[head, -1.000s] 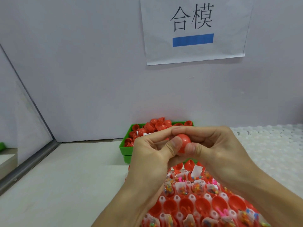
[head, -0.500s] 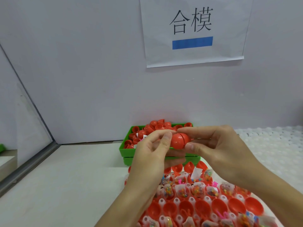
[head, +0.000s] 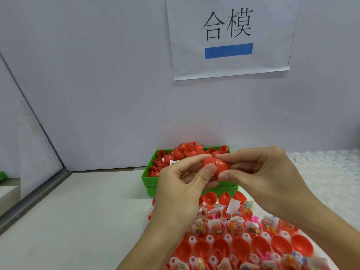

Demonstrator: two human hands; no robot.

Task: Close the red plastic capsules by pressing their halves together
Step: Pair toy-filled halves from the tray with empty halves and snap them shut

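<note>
Step in hand: I judge 1 red capsule [head: 215, 166] is mid-closing, held in the air above the green tray [head: 151, 179], its seam showing between my thumbs.
Hands: my left hand [head: 180, 189] pinches the left half, my right hand [head: 259, 177] pinches the right half, fingers curled round each.
Next move: probably a straight squeeze inward until the seam shuts, halves kept in line.
Materials: smooth glossy plastic, egg-shaped shell; loose red halves [head: 187, 152] heaped in the tray.
Waiting work: open cups [head: 221, 250] in a white holder on the pale matte surface [head: 78, 221], some holding small crinkly toy packets [head: 215, 227].
</note>
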